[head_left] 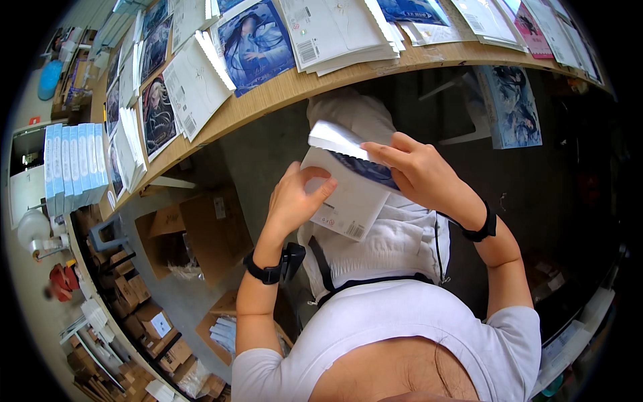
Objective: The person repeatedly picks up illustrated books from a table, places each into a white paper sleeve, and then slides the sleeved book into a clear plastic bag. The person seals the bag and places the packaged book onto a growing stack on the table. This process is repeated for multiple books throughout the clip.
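Note:
Above my lap I hold a flat packet (pixel 348 204) with a white printed back, tilted, its lower corner pointing toward me. My left hand (pixel 295 199) grips its left side, thumb on the white face and fingers partly hidden behind it. At its upper end is a shiny silver strip (pixel 338 139) with a serrated edge, and below that shows a band of dark blue picture (pixel 365 167). My right hand (pixel 418 171) is closed on the upper right part, index finger stretched along the silver strip. Whether it is one packet or several together, I cannot tell.
A wooden table (pixel 268 100) curves across the far side, with stacks of similar packets (pixel 328 33) on it. Light blue boxes (pixel 75 161) stand at the left. An open cardboard box (pixel 207 231) is on the floor; a blue illustrated box (pixel 514 107) is under the table.

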The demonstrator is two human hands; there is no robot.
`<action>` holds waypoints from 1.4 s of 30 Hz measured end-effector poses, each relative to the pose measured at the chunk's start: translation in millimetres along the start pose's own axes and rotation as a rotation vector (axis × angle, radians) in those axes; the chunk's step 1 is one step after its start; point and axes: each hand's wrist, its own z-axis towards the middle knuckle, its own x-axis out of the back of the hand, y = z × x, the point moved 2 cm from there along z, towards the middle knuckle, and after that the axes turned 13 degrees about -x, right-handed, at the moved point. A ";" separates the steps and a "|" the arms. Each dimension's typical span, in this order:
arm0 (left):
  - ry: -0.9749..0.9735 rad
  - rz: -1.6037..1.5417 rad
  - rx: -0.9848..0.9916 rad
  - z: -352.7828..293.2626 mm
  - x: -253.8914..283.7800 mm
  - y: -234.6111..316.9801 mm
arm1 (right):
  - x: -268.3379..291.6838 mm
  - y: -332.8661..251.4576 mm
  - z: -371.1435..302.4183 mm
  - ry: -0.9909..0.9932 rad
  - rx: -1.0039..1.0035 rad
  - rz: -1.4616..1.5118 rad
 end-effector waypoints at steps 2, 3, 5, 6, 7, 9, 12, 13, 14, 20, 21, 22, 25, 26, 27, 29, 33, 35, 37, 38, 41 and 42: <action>0.053 0.021 -0.056 1.8 -4.8 -4.6 | -2.8 -6.5 3.9 0.010 0.045 0.100; 0.076 0.028 -0.076 0.8 -7.9 -8.2 | -1.0 -11.9 5.9 0.003 0.051 0.127; 0.088 -0.032 -0.102 -0.4 -9.4 -10.9 | 0.0 -20.9 6.6 -0.009 0.068 0.174; 0.114 -0.120 -0.118 1.3 -10.9 -12.4 | 1.7 -24.5 7.6 -0.007 0.082 0.186; 0.140 -0.207 -0.133 0.1 -11.7 -12.1 | 1.4 -26.1 7.1 -0.005 0.095 0.197; 0.111 -0.246 -0.134 -4.1 -6.6 -6.4 | -0.2 -28.1 4.5 -0.031 0.136 0.214; 0.131 -0.218 -0.223 -8.2 -4.1 -4.7 | 5.6 -33.8 3.2 -0.073 0.144 0.193; 0.141 -0.215 -0.250 -9.6 -5.2 -7.3 | 7.1 -34.3 2.8 -0.080 0.151 0.202; 0.150 -0.212 -0.276 -12.1 -7.2 -14.1 | 8.1 -34.3 2.4 -0.088 0.157 0.211; -0.070 -0.583 -0.299 -2.6 -1.1 -33.1 | 1.1 -34.7 2.3 -0.186 0.279 0.311; -0.104 -0.865 -0.125 -2.1 -2.1 -39.0 | 0.6 -34.0 1.4 -0.183 0.278 0.285; -0.175 -0.617 -0.135 -2.7 2.3 -41.3 | 0.2 -33.5 0.5 -0.182 0.277 0.259; -0.172 -0.503 -0.146 -5.7 4.3 -34.8 | -2.5 -31.3 -0.4 -0.132 0.318 0.225; -0.137 -0.569 -0.147 -7.8 3.1 -29.8 | -3.5 -30.6 -0.6 -0.108 0.338 0.221; -0.110 -0.582 -0.144 -8.8 3.0 -23.0 | -3.7 -30.1 -0.8 -0.083 0.357 0.210; -0.058 -0.609 -0.138 -9.3 4.5 -11.1 | -3.1 -29.5 -1.6 -0.034 0.393 0.186; -0.022 -0.645 -0.095 -13.8 -0.2 -12.4 | -2.8 -29.1 -2.8 0.070 0.449 0.158; 0.015 -1.039 -0.034 -23.4 -5.0 -3.7 | -0.8 -27.4 -3.8 0.110 0.471 0.152; 0.068 -1.431 0.035 -34.8 -8.1 2.5 | 2.7 -33.4 -2.7 0.134 0.493 0.186; 0.035 -1.380 0.006 -37.3 -9.9 -5.0 | 3.6 -35.6 -2.5 0.145 0.504 0.203; 0.028 -1.287 -0.038 -32.0 -6.5 4.7 | 3.2 -35.2 -1.7 0.144 0.528 0.197; -0.006 -1.278 -0.026 -28.4 -5.7 2.9 | 3.5 -32.7 -2.9 0.125 0.504 0.189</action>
